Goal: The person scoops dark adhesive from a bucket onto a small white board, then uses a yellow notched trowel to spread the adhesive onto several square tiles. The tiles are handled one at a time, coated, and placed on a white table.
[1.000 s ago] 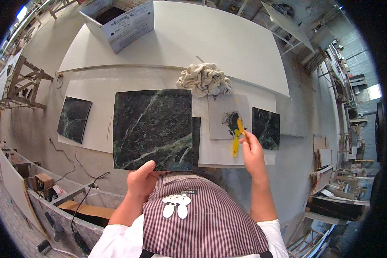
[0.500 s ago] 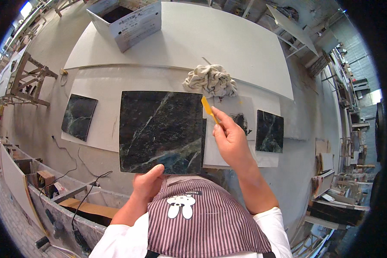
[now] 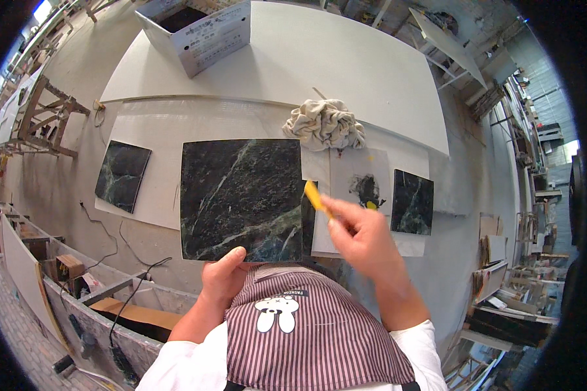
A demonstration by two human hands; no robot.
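Note:
A square dark green-black stone tile [image 3: 241, 199] with pale veins is held up in front of me. My left hand [image 3: 225, 272] grips its lower edge, thumb on the face and the other fingers hidden beneath. In my right hand [image 3: 365, 238] is a small yellow scraper [image 3: 313, 194], its flat blade at the tile's right edge; whether it touches cannot be made out. Behind that edge shows part of another dark tile [image 3: 310, 218]. Right of my right hand, a pale sheet [image 3: 346, 169] bears a dark smear [image 3: 365, 189] with a yellow spot.
One dark tile [image 3: 122, 176] lies at the left of the white board [image 3: 156, 124], another [image 3: 413, 202] at the right. A crumpled cloth [image 3: 324, 125] lies beyond the tile. An open carton [image 3: 209, 42] stands on the far white panel [image 3: 319, 49]. A trough-like frame with cables [image 3: 117, 319] is at lower left.
My right hand has moved down along the tile's right edge with the scraper, uncovering more of the dark smear. The tile's face has tilted slightly; my left hand keeps its grip.

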